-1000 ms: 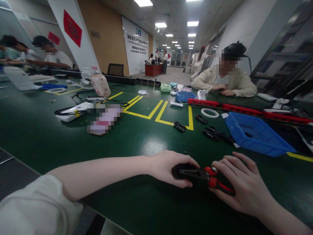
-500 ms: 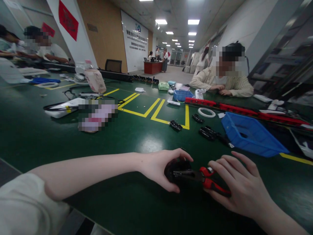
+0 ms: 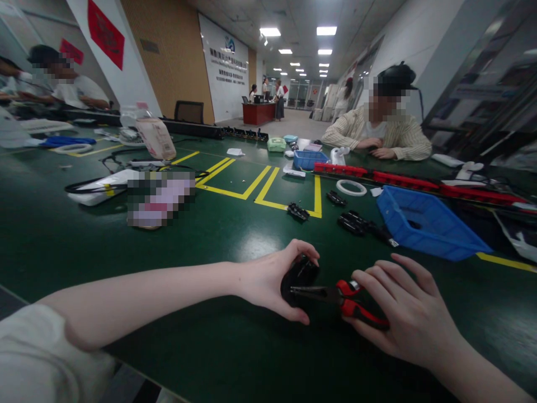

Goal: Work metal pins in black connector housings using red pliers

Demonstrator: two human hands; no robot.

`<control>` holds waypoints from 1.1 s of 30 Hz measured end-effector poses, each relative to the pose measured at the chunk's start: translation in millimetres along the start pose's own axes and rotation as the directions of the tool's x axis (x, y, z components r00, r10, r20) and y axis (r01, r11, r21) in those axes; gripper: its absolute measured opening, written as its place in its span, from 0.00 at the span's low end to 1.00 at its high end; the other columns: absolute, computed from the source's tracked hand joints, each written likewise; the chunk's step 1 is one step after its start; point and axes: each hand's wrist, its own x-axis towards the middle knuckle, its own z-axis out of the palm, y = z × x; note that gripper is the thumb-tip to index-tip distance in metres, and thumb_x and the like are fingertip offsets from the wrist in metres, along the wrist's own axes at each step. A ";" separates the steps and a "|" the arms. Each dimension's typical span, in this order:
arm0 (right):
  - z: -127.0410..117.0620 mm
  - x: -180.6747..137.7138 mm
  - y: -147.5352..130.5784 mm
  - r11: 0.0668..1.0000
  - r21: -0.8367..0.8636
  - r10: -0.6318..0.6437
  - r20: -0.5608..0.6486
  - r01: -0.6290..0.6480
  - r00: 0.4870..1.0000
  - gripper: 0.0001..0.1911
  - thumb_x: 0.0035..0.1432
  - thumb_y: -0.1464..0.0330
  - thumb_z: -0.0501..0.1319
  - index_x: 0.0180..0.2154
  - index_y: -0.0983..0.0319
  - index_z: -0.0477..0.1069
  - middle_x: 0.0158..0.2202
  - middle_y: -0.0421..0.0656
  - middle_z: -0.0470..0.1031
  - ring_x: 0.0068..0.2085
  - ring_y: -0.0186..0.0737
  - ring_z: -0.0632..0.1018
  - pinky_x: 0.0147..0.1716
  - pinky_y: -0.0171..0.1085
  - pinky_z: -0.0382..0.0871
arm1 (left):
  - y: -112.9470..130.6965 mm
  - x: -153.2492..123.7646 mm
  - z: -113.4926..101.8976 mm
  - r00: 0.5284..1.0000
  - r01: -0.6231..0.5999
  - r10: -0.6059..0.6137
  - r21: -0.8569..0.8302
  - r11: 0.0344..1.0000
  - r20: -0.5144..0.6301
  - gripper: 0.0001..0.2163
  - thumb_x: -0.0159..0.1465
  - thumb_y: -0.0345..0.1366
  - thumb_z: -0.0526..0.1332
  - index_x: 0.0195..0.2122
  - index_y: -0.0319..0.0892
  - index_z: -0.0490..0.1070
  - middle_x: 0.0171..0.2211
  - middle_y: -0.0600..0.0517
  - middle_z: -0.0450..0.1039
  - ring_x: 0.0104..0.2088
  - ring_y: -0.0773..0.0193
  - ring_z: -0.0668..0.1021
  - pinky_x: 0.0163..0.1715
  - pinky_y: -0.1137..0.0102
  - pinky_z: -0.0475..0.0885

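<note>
The room runs back from the large blue tray (image 3: 419, 240) to a red reception desk (image 3: 258, 113) and a white lettered sign wall (image 3: 229, 73), with lit panels in the ceiling. Beyond the tray, a person in a striped sleeve (image 3: 344, 129) leans on the green tabletop (image 3: 201, 240). A red strip (image 3: 377, 178) lies just behind the tray; a white ring (image 3: 356, 194) sits near its left end. Left of the tray, yellow tape (image 3: 318, 193) marks out the surface, a small black part (image 3: 298, 211) lies by its corner, and a black cluster (image 3: 353, 223) rests closer to the tray. Well to the tray's left stand a pinkish bottle (image 3: 155, 137) and a white device (image 3: 104, 187).

Both hands work nearer the wearer than the tray. The left hand (image 3: 272, 280) curls around a dark piece (image 3: 304, 274), left of the tray. The right hand (image 3: 403, 313), in front of the tray, grips red-and-black pliers (image 3: 338, 294), whose nose reaches the piece; whether the jaws pinch it cannot be told.
</note>
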 end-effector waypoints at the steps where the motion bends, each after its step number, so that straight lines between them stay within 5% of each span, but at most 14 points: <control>1: -0.5 1.0 -1.8 1.000 0.009 0.008 -0.005 -0.008 1.000 0.19 0.58 0.58 0.55 0.40 0.67 0.72 0.33 0.52 0.77 0.40 0.53 0.74 0.51 0.54 0.59 | 0.3 0.1 -0.6 1.000 -0.009 0.009 0.046 0.999 0.002 0.39 0.49 0.38 0.73 0.56 0.44 0.49 0.49 0.45 0.61 0.49 0.54 0.71 0.46 0.58 0.71; 4: -1.9 3.0 -4.5 1.000 0.024 -0.009 -0.004 0.010 1.000 0.19 0.58 0.58 0.54 0.39 0.67 0.72 0.32 0.52 0.77 0.39 0.52 0.74 0.51 0.53 0.58 | 1.0 1.1 -2.9 0.999 -0.032 0.027 0.160 0.987 0.030 0.46 0.47 0.39 0.73 0.61 0.43 0.46 0.52 0.43 0.58 0.51 0.52 0.69 0.50 0.57 0.69; 10: -0.2 1.0 -3.4 0.996 0.087 0.020 -0.014 -0.019 1.000 0.18 0.60 0.58 0.52 0.39 0.65 0.73 0.31 0.50 0.76 0.39 0.50 0.73 0.52 0.51 0.58 | 1.5 2.6 -6.9 0.995 -0.030 0.009 0.213 0.977 0.098 0.40 0.48 0.39 0.72 0.59 0.40 0.55 0.52 0.43 0.57 0.51 0.54 0.67 0.52 0.60 0.69; 23: 5.5 -2.0 -0.3 0.981 0.184 0.045 0.076 -0.058 0.996 0.18 0.55 0.58 0.59 0.43 0.62 0.70 0.34 0.44 0.76 0.36 0.44 0.76 0.51 0.50 0.60 | 4.6 2.2 -6.0 0.993 0.113 -0.119 0.331 0.937 0.001 0.36 0.45 0.43 0.73 0.54 0.40 0.62 0.45 0.47 0.66 0.41 0.58 0.71 0.39 0.66 0.71; 29: 10.2 -10.1 2.2 0.975 0.197 0.075 0.150 -0.104 0.986 0.20 0.54 0.56 0.60 0.45 0.60 0.70 0.38 0.46 0.78 0.35 0.44 0.79 0.34 0.42 0.73 | 4.2 2.1 -3.5 0.990 0.142 -0.136 0.322 0.936 -0.040 0.36 0.45 0.43 0.73 0.54 0.41 0.62 0.45 0.47 0.66 0.40 0.59 0.71 0.39 0.66 0.71; 33: 11.1 -12.1 -1.2 0.980 0.159 0.095 0.145 -0.118 0.985 0.22 0.56 0.54 0.58 0.46 0.61 0.70 0.40 0.48 0.79 0.37 0.46 0.80 0.33 0.42 0.76 | 5.2 2.8 -4.0 0.988 0.153 -0.150 0.336 0.929 -0.035 0.35 0.43 0.42 0.73 0.52 0.41 0.64 0.44 0.48 0.67 0.39 0.59 0.72 0.37 0.67 0.70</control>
